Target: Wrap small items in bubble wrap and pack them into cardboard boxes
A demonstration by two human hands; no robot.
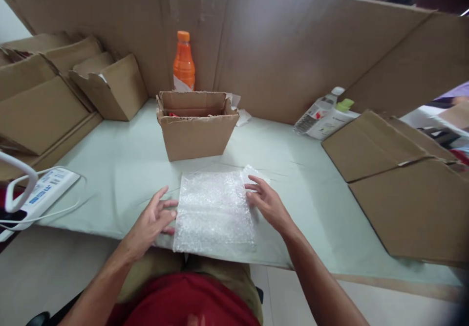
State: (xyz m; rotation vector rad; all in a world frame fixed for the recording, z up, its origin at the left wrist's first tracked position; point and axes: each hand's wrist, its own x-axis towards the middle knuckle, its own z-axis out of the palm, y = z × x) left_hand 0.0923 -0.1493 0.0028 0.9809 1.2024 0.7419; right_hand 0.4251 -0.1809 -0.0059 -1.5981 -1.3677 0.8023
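Pale green table (120,169): bubble wrap sheet (214,211) flat between hands, long axis front-to-back. Left hand (154,221) and right hand (266,200) open, fingertips on side edges.

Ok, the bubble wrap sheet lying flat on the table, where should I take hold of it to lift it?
Probably by its two side edges. The bubble wrap sheet lies flat on the table, and the left hand and right hand already flank it. Slide fingers under each side edge from outside; the far right corner is already lifted slightly.
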